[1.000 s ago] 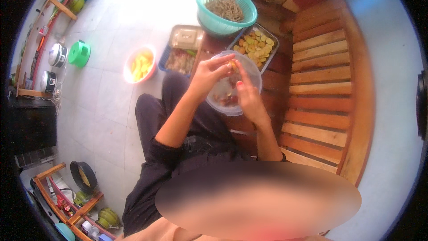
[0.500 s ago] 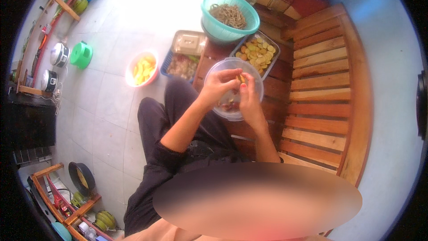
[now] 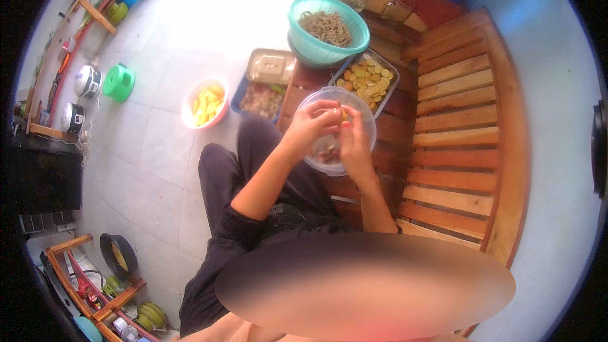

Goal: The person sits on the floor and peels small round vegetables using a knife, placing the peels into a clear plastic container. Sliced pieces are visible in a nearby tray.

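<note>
Over a clear plastic bowl (image 3: 369, 128) my two hands meet, fingertips close together. Between them is a small yellow-brown piece (image 3: 344, 114), too small for me to name its kind. My left hand (image 3: 311, 128) pinches at its left side, with something thin and dark near the fingertips. My right hand (image 3: 354, 142) is closed around the piece from the right. Reddish-brown scraps (image 3: 328, 154) lie in the bottom of the bowl, partly hidden by my hands.
Beyond the bowl are a metal tray of yellow slices (image 3: 366, 81) and a turquoise basin (image 3: 297, 33) of grey-brown strips. Leftward stand a blue basket (image 3: 240, 98) with a lid on it and a pink-rimmed tub (image 3: 223, 113) of yellow pieces. A slatted wooden backrest (image 3: 453, 133) rises at right.
My left fingers have shifted slightly around the small piece, and a thin dark bit now shows above the fingertips. The whole view has moved a little; the containers keep their places.
</note>
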Tool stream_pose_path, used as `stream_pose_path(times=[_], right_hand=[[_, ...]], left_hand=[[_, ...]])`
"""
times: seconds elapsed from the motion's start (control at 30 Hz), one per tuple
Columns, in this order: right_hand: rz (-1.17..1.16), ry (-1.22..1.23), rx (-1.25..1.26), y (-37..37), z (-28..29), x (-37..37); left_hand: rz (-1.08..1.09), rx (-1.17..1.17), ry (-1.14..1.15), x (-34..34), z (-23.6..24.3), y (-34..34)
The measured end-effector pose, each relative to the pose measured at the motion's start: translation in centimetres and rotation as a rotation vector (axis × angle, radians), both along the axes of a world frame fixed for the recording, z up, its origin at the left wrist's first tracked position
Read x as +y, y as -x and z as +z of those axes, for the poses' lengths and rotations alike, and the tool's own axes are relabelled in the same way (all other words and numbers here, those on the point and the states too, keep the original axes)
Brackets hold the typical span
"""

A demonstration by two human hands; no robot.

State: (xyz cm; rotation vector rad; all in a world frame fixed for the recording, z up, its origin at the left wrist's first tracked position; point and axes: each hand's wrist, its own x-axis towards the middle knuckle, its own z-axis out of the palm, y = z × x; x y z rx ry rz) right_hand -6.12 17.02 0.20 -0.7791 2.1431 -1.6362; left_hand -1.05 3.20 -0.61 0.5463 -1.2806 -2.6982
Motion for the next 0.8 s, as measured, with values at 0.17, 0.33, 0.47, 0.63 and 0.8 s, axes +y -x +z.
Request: stream_pose_path(times=[0.17,0.33,0.47,0.63,0.8], right_hand=[[-0.065,0.087,-0.377,0.7,0.2,0.9],[-0.116,0.006,-0.138,1.8,0.2,0.7],[-0.193,0.157,-0.016,4.0,-0.2,1.6],[-0.347,-0.103,0.030,13.2,-4.4,3.2],[-0.297,-0.329,0.427,20.8,-12.0,1.0]], left_hand=[[-0.099,0.041,0.097,-0.2,-0.4,0.0],[-0.094,0.067,0.219,1.5,-0.6,1.3],[-0.169,0.036,0.516,0.9,-0.4,2.6],[-0.275,-0.138,0.783,-2.6,-2.2,4.0],[-0.627,-0.269,1.356,-4.2,-6.5,7.7]])
